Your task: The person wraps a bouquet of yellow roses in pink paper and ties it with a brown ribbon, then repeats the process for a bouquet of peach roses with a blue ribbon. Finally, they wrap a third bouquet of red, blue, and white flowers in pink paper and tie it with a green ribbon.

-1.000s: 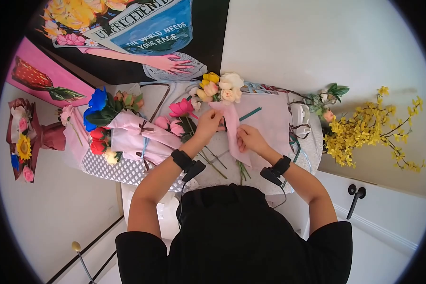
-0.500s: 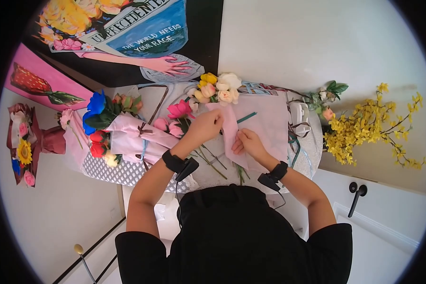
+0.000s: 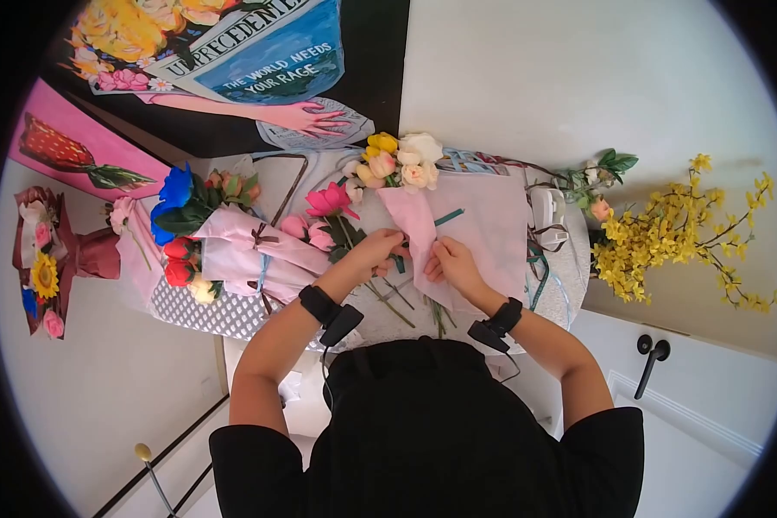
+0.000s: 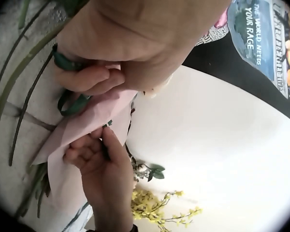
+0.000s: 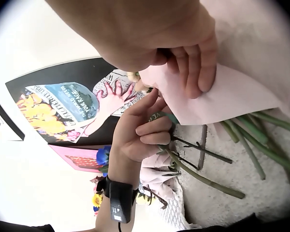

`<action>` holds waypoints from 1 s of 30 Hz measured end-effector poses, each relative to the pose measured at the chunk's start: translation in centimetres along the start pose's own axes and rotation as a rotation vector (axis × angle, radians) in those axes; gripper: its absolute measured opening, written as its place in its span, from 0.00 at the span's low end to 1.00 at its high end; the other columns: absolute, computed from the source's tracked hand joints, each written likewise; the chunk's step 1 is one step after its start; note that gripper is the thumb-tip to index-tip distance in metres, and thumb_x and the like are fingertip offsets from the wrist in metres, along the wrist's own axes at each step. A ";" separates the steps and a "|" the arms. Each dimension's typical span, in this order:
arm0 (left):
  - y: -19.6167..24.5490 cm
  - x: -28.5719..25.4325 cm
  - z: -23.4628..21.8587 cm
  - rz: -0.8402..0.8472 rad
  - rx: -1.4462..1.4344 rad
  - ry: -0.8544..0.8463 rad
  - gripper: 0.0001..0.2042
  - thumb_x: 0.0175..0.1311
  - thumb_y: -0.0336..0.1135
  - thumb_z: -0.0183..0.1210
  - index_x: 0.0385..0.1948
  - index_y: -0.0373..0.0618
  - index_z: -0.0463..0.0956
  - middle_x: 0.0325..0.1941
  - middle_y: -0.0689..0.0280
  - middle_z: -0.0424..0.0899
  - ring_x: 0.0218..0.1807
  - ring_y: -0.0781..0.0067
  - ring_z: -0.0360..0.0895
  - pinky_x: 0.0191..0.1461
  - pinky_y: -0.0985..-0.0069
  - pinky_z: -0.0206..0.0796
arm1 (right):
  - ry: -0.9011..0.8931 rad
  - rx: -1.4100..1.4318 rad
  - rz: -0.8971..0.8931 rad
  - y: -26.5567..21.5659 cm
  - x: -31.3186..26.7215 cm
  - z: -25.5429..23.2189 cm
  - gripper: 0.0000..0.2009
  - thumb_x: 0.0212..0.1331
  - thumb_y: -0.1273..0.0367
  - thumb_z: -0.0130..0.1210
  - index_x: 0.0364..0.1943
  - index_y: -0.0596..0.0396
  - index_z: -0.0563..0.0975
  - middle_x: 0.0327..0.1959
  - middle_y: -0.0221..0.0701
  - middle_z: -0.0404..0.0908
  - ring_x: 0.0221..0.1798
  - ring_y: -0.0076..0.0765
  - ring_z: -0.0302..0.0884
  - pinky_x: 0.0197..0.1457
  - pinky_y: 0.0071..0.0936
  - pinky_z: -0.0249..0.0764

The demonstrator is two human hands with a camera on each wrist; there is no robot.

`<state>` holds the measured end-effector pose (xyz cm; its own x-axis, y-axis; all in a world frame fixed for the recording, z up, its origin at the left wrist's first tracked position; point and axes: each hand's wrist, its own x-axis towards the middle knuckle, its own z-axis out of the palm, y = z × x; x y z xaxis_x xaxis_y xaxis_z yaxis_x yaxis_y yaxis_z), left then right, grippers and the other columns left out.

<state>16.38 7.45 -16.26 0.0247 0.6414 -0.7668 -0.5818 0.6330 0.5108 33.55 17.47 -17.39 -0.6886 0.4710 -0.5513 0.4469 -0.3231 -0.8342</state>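
Note:
A bouquet with cream and yellow flowers [image 3: 414, 160] lies wrapped in pink paper [image 3: 403, 207], its green stems [image 3: 440, 319] sticking out toward the person. My left hand [image 3: 375, 252] is beside the wrap's left edge, fingers curled round a dark green ribbon [image 4: 70, 104]. The ribbon's other end [image 3: 449, 217] shows as a tail over the paper's right part. On the wrap's right side, my right hand [image 3: 457, 269] grips the folded paper. In the right wrist view its fingers [image 5: 203, 72] lie over the paper; the thumb is mostly hidden.
Left of the wrap lie loose pink flowers [image 3: 328, 200] with long stems. Farther left is a finished bouquet [image 3: 263, 250] with blue and red flowers. A white ribbon-like holder [image 3: 547, 216] and loose ribbons [image 3: 537, 276] lie at the right, near yellow blossom branches [image 3: 656, 246].
My left hand has come down toward the person along the wrap's left edge with the ribbon. The ribbon's tail on the right shows a little shorter. The right hand has barely moved.

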 end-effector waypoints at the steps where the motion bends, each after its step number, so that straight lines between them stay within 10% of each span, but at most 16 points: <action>1: 0.2 0.0 0.2 0.001 0.001 0.001 0.19 0.59 0.41 0.54 0.50 0.44 0.65 0.28 0.67 0.75 0.13 0.86 0.57 0.12 0.85 0.45 | 0.007 0.013 0.000 0.0 0.1 0.0 0.13 0.65 0.64 0.38 0.29 0.57 0.68 0.18 0.33 0.75 0.16 0.26 0.73 0.20 0.21 0.71; 6: 1.4 1.3 -0.2 0.340 0.185 0.213 0.18 0.59 0.38 0.54 0.50 0.45 0.65 0.30 0.68 0.75 0.14 0.87 0.57 0.12 0.86 0.42 | -0.017 -0.028 0.077 -0.6 0.5 -0.4 0.13 0.61 0.65 0.43 0.26 0.60 0.72 0.21 0.35 0.75 0.19 0.29 0.73 0.20 0.24 0.71; 8: 1.4 1.8 -0.2 0.402 0.219 0.220 0.17 0.59 0.37 0.54 0.49 0.45 0.65 0.30 0.69 0.75 0.15 0.87 0.58 0.12 0.86 0.42 | 0.190 -0.474 -0.368 0.0 0.9 -0.5 0.12 0.58 0.67 0.46 0.24 0.61 0.75 0.26 0.37 0.75 0.25 0.35 0.73 0.28 0.27 0.71; 12: 0.7 3.1 -0.8 0.637 0.242 0.173 0.15 0.59 0.34 0.55 0.48 0.45 0.67 0.31 0.71 0.74 0.17 0.88 0.59 0.12 0.87 0.43 | 0.216 -0.557 -0.592 0.2 1.8 -0.9 0.12 0.55 0.67 0.48 0.24 0.62 0.77 0.30 0.36 0.74 0.28 0.39 0.71 0.35 0.27 0.68; 16: 1.8 1.2 -0.6 0.650 0.266 0.116 0.15 0.59 0.30 0.54 0.48 0.43 0.65 0.38 0.69 0.75 0.23 0.86 0.66 0.21 0.86 0.54 | -0.087 -0.228 -0.306 -0.3 2.1 -0.8 0.11 0.55 0.67 0.49 0.23 0.59 0.76 0.29 0.30 0.74 0.29 0.32 0.70 0.35 0.26 0.65; 20: 2.1 -0.6 -1.8 0.383 0.086 -0.061 0.19 0.62 0.31 0.51 0.54 0.51 0.59 0.30 0.72 0.72 0.14 0.90 0.56 0.13 0.89 0.42 | -0.274 0.304 0.039 -0.2 2.5 -0.5 0.08 0.55 0.69 0.48 0.24 0.57 0.75 0.29 0.27 0.74 0.32 0.26 0.67 0.35 0.26 0.64; 30: 2.4 -1.2 -1.0 0.215 0.092 -0.171 0.16 0.62 0.30 0.50 0.52 0.49 0.60 0.23 0.76 0.66 0.13 0.92 0.53 0.13 0.90 0.42 | -0.471 0.433 0.088 -2.3 0.9 0.2 0.09 0.58 0.69 0.46 0.28 0.59 0.76 0.33 0.30 0.74 0.42 0.27 0.68 0.49 0.24 0.62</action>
<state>14.16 7.81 -14.51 0.0504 0.8239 -0.5645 -0.5128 0.5064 0.6933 31.84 18.48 -15.96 -0.8807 0.0485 -0.4712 0.3103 -0.6924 -0.6514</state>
